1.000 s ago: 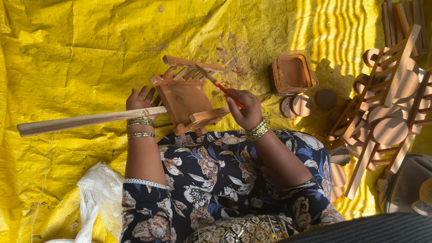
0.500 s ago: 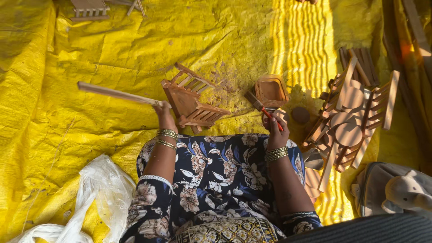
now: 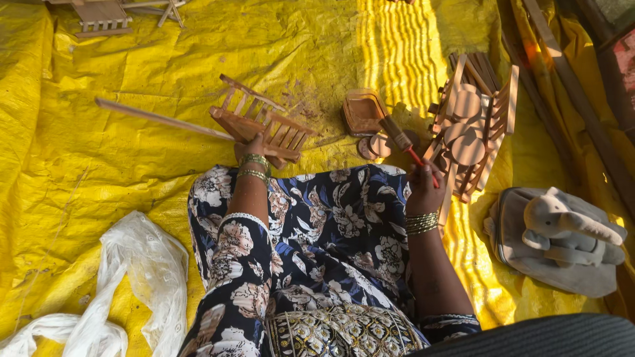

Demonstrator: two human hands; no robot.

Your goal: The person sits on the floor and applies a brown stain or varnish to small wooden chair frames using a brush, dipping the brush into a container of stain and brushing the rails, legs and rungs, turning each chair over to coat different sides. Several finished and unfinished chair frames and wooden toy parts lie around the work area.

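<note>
While the left hand (image 3: 253, 147) stays clamped on the small wooden chair (image 3: 261, 125) and the long stick (image 3: 162, 119), fingers curled together around both, the right hand (image 3: 423, 188) has pulled away from the chair since a second ago: it was brushing the seat then, now it sits at 3 o'clock of the chair, well apart. Right fingers are closed on the red-handled brush (image 3: 402, 141), bristles pointing toward 11 o'clock, near the brown tub (image 3: 363, 111). Chair is tilted, held just above the yellow sheet (image 3: 132, 59) past the knees; stick runs out toward 10 o'clock.

Around: pile of wooden chair parts (image 3: 473, 125) at 3 o'clock of the tub, touching the brush hand's side. Grey elephant toy (image 3: 569, 228) on a grey bag at 4 o'clock. White cloth (image 3: 126, 284) at 8 o'clock. Wooden piece (image 3: 99, 16) at 11 o'clock, far edge. Round lids (image 3: 378, 145) lie just under the tub, partly hidden by the brush.

Count: 1 held chair, 1 stick, 1 brush, 1 tub, 1 toy; pile parts too tangled to count.
</note>
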